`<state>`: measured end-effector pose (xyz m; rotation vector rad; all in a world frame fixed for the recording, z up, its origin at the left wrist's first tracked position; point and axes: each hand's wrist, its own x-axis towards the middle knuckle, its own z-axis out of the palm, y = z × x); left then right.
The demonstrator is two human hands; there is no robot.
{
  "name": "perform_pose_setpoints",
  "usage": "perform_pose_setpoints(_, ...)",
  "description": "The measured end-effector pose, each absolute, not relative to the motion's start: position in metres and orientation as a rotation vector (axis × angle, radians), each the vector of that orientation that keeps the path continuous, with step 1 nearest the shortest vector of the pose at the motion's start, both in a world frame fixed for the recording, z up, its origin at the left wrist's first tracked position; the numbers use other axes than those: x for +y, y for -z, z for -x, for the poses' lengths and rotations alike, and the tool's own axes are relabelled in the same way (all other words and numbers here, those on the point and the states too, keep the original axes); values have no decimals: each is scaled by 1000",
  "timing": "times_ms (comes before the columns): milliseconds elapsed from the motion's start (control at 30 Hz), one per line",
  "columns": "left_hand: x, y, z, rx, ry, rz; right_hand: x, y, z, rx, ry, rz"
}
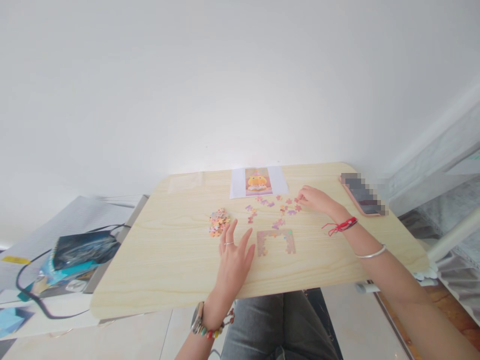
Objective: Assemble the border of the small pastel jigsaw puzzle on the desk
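Observation:
My left hand [234, 255] hovers low over the table with its fingers spread, holding nothing. Its fingertips are right beside a heap of small puzzle pieces [219, 222]. My right hand [317, 199] is closed in a pinch at the far right of the scattered pieces, with a puzzle piece [296, 200] at its fingertips. Between the hands lies a partly joined puzzle border [262, 234], forming a U shape that opens toward me. Several loose pieces [282, 223] are spread above it. A printed sheet [238, 183] shows a yellow-orange pumpkin-like figure.
The light wooden table [161, 270] stands against a white wall. A phone [362, 195] with a pink edge lies at the right. Left of the table are a dark pouch [84, 248], a black strap and papers. My legs are under the near edge.

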<state>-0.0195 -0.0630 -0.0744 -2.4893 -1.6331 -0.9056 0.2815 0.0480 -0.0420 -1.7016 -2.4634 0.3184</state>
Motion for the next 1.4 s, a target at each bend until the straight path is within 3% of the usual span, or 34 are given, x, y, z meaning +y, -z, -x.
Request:
perform_pose_setpoints(300,-79,78,24,-1665,905,2512,-12,25,-237,-2547,-262,1341)
perform_pose_setpoints(533,-97,80,26,-1602,891,2608,-65,41,-183,-2627,-283,1243)
perform_pose_setpoints(1400,-102,74,19,-1598,860,2689,-74,43,-156,-2758,-128,1239)
